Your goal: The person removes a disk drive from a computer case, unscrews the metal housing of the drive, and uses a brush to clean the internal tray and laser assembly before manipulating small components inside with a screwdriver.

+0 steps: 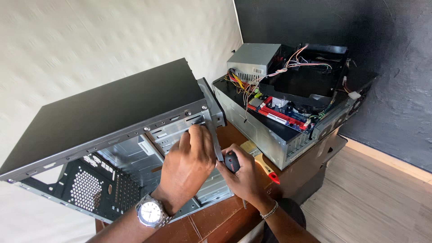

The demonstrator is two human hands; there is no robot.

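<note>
Landmark: empty computer case (103,130), black top panel, bare grey metal frame, open side turned toward the camera, standing on the brown wooden worktop (225,216).
Left hand (189,164): at the front right edge of the empty computer case, fingers bent and pressed against the grey front rail (215,130); wristwatch (150,211) with a silver band and white dial on the wrist.
Right hand (245,177): just right of the empty computer case, touching the left hand, closed around a screwdriver; thin bracelet (270,210) on the wrist.
Screwdriver (232,162): black and red handle clamped in the right hand, lying against the lower end of the front rail; tip hidden, so contact with a screw cannot be told.
Second computer case (288,112): right of and behind the empty computer case, lying flat and open on the worktop, red circuit board (281,112) inside, loose coloured wires (252,83) across it.
Power supply (254,60): grey metal box, resting on the far left corner of the second computer case.
Brush (263,164): pale wooden handle with a red end, on the worktop between the two cases, just right of the right hand.
Labels: one small pale tag (354,95) on the wiring at the far right of the second computer case; print too small to tell.
Count: computer cases, two; hands, two; screwdrivers, one; brushes, one; power supplies, one; circuit boards, one.
</note>
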